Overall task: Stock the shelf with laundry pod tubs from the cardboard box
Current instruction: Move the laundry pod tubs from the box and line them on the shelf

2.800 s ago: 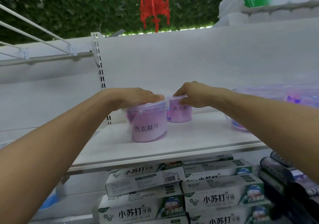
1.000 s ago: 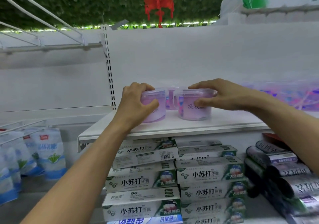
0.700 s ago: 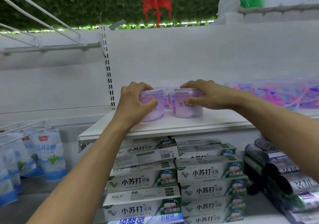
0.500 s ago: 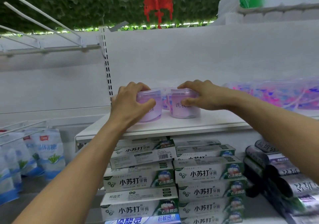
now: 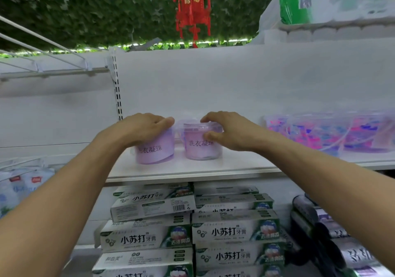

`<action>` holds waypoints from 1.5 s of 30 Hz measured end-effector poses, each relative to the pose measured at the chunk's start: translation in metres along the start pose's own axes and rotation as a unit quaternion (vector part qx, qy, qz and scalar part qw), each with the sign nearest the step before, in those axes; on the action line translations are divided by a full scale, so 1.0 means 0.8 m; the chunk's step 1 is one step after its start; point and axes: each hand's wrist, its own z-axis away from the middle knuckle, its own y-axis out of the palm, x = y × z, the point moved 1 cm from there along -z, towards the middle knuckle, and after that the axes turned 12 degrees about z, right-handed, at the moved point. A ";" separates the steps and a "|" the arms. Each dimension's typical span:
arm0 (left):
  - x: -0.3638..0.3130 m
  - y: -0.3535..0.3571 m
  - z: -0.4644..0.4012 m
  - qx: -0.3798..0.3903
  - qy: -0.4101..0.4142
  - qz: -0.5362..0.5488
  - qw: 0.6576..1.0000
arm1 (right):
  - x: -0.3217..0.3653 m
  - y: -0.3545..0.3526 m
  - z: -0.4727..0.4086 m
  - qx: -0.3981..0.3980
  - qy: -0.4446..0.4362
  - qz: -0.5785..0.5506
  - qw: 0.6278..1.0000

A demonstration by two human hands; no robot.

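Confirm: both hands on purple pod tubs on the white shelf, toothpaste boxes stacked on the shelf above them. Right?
Not quite. The toothpaste boxes are stacked below the white shelf, not above it; the head view shows this. The rest holds: the left hand grips one purple tub and the right hand grips the other purple tub, both standing on that shelf.

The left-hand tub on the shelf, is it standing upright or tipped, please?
Upright: the left tub stands on its base on the shelf, under the left hand.

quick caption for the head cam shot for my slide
Left hand and right hand each grip a purple laundry pod tub standing on the white shelf above stacked toothpaste boxes.
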 end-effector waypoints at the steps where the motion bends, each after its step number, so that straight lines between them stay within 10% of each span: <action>1: -0.005 -0.002 -0.001 0.012 -0.007 -0.006 1.000 | -0.001 0.001 0.001 0.010 -0.005 0.003 1.000; 7: -0.070 0.001 -0.006 0.020 0.088 0.095 0.991 | -0.040 -0.042 0.017 0.064 -0.006 -0.007 0.998; 17: -0.078 0.028 -0.010 0.018 0.081 0.022 0.996 | -0.202 -0.085 0.001 0.220 0.266 0.178 0.922; 23: -0.088 0.012 -0.022 0.081 0.077 0.109 0.988 | -0.179 -0.092 -0.005 0.120 0.176 -0.055 0.975; 31: -0.118 0.018 -0.074 0.130 0.014 0.107 0.986 | -0.189 -0.084 -0.018 0.237 0.246 0.140 0.929; 39: -0.112 0.025 -0.096 0.166 0.002 0.102 0.981 | -0.169 -0.085 -0.050 0.128 0.124 -0.057 0.982; 45: -0.103 0.028 -0.099 0.126 0.050 0.061 0.989 | -0.169 -0.071 -0.055 0.295 0.081 0.064 0.950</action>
